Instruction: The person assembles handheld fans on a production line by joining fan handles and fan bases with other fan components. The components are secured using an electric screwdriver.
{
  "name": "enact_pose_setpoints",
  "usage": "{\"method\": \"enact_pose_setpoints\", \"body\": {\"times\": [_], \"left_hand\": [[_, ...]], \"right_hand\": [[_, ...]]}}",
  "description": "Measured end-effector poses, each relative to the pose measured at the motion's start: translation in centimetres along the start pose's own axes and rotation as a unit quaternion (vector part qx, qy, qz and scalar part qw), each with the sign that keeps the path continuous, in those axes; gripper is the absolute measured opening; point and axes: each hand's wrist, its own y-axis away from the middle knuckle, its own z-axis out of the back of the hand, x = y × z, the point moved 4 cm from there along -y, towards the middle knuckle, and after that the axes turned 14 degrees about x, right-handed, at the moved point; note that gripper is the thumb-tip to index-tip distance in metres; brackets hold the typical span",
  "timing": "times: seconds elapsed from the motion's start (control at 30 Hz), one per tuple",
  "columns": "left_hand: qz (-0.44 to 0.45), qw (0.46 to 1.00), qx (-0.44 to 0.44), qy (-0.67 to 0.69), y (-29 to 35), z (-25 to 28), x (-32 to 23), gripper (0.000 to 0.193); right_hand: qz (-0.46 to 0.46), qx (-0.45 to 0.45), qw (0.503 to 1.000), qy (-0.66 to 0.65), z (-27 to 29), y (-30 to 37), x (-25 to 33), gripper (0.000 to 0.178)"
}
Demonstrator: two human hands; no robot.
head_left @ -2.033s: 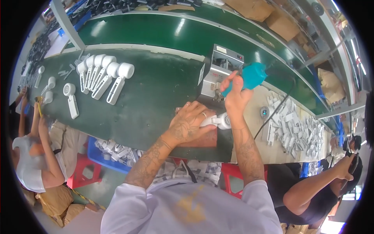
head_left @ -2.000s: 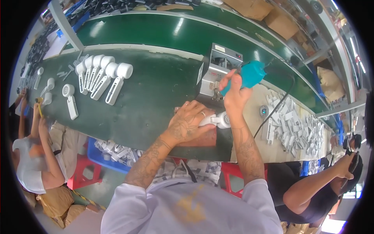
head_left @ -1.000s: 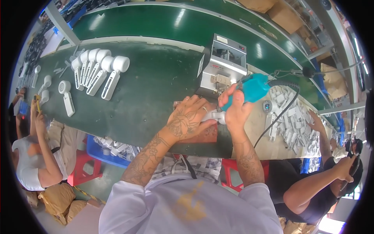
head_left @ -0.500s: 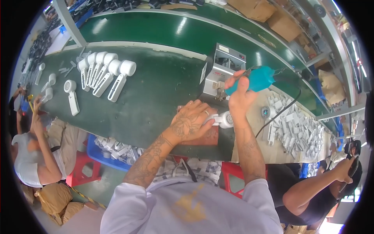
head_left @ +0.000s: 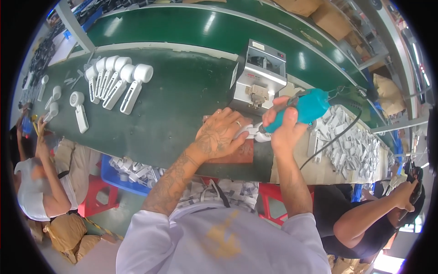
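Two hands at work: both sit at the centre of the frame, on the near edge of the green tabletop (head_left: 182,100).
Far left: a seated person (head_left: 34,182) in a white top, at the lower left, beside a red stool (head_left: 98,198).
Upper left: a row of white handheld fan bodies (head_left: 116,80) lies side by side on the tabletop, with a few single ones (head_left: 80,109) nearer the left rim.
Below the tabletop: a blue bin (head_left: 121,171) with white parts inside, left of the person's lap.
Left hand: the left hand (head_left: 219,137) lies palm down, fingers spread and pressing on a white part (head_left: 248,133), a ring on one finger.
White part: it lies at the centre of the frame on a reddish-brown block (head_left: 235,153), between the two hands, mostly covered by the left one.
Behind the hands: a grey metal box-shaped machine (head_left: 260,77) stands just past them.
Right hand: the right hand (head_left: 285,128) is closed around a teal electric screwdriver (head_left: 296,109), its tip down at the white part; a black cable (head_left: 337,137) trails off to the right.
Right of the frame: a heap of small white plastic pieces (head_left: 353,144) covers the tabletop.
Lower right: another person (head_left: 369,223) in a dark top, arm raised.
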Motion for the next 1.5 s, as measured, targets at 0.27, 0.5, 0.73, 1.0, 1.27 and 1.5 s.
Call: {"method": "enact_pose_setpoints", "body": {"times": [0.27, 0.5, 0.73, 1.0, 1.27, 1.5], "left_hand": [[-0.006, 1.000, -0.024, -0.007, 0.2, -0.2, 0.0, 0.034], [-0.013, 1.000, -0.019, -0.014, 0.2, -0.4, 0.0, 0.032], [-0.014, 0.999, -0.043, -0.011, 0.0, 0.2, 0.1, 0.031], [-0.118, 0.988, -0.078, -0.056, 2.8, -0.2, -2.1, 0.033], [0.186, 0.935, -0.274, -0.127, 9.5, 6.5, 6.3, 0.029], [0.147, 0.931, -0.293, -0.161, 3.6, 7.1, 2.7, 0.026]], "right_hand": [[-0.007, 0.030, 0.999, -0.008, 0.1, 1.3, -0.6, 0.040], [-0.021, 0.025, 0.999, 0.012, 0.1, 1.9, -2.4, 0.052], [0.006, 0.042, 0.999, 0.020, -0.6, 1.5, -2.3, 0.042], [-0.027, -0.018, 0.999, -0.042, -0.4, 4.9, 0.1, 0.058], [-0.001, -0.005, 0.999, -0.047, 0.8, 12.0, 2.3, 0.057], [-0.121, -0.005, 0.993, -0.017, 3.2, 14.8, 2.2, 0.050]]}}
